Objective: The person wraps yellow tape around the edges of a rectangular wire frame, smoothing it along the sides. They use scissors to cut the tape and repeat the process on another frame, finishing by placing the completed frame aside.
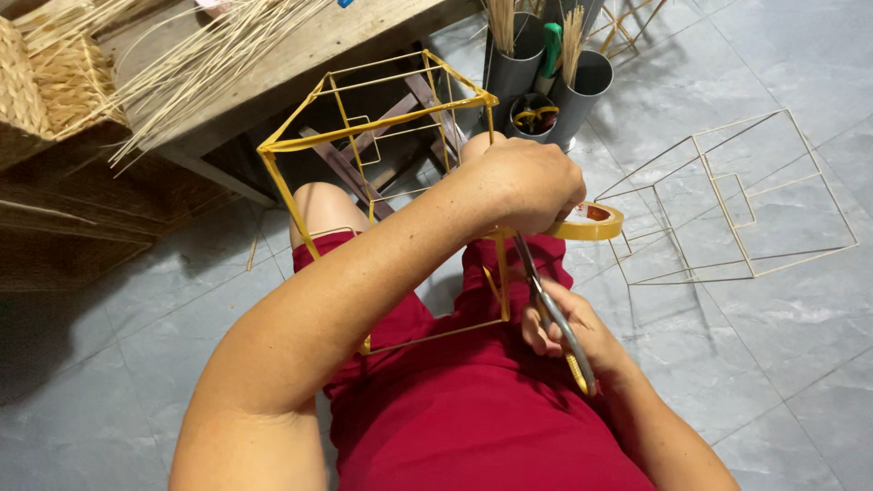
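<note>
Head view, looking down at a seated person in red clothing on a grey tiled floor (800, 364). Centre of frame: the left hand (523, 186) is closed in a fist around a roll of yellow tape (591, 221), held against the right-hand upright of a box-shaped wire frame (382, 136) partly wrapped in yellow tape, which rests on the lap. Just below, the right hand (568, 332) grips the handles of a pair of scissors (550, 309), blades pointing up toward the tape roll. Right of frame: a second, bare wire frame (727, 200) lies on the floor. Top centre: grey cylindrical holders (596, 82) containing straw-coloured sticks. Upper left: a wooden bench (300, 55) bearing loose reeds (200, 64).
</note>
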Available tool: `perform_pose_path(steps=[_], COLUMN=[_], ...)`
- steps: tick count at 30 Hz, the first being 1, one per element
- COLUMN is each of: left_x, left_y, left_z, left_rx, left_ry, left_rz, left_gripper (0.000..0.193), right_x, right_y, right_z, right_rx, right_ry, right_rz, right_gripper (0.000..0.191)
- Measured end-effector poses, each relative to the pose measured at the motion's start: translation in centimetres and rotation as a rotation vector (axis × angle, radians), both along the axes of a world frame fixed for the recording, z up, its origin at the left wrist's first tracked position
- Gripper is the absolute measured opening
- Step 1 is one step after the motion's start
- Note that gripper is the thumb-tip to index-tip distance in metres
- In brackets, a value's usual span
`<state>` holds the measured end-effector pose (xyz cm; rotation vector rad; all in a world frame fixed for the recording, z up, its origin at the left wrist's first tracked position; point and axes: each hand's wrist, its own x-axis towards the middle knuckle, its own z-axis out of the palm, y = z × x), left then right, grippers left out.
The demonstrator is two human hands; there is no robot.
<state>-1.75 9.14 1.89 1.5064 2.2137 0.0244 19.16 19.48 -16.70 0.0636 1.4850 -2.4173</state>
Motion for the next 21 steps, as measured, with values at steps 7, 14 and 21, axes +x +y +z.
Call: perform_pose_path(steps=[7,14,21], left_x=[-0.5,-1.5,2.1], left_y=[-0.2,-2.8,-15.4], left_z=[-2.2,-0.2,1.2], left_rx=[0.222,1.100,1.566], left_ry=[-0.062,-0.786,-0.783], left_rz=[0.037,0.154,0.488], left_gripper=[0.014,0.028,0.028], right_x=[-0.3,-2.2,-5.7], right_y=[-0.9,-2.4,-6.0], right_z=[0.6,3.5,6.1], right_rx=[-0.009,0.396,0.496], right_ry=[0.008,0.105,0.575], right_rz=[-0.051,-0.584,-0.568], right_gripper=[0.078,0.039,0.028])
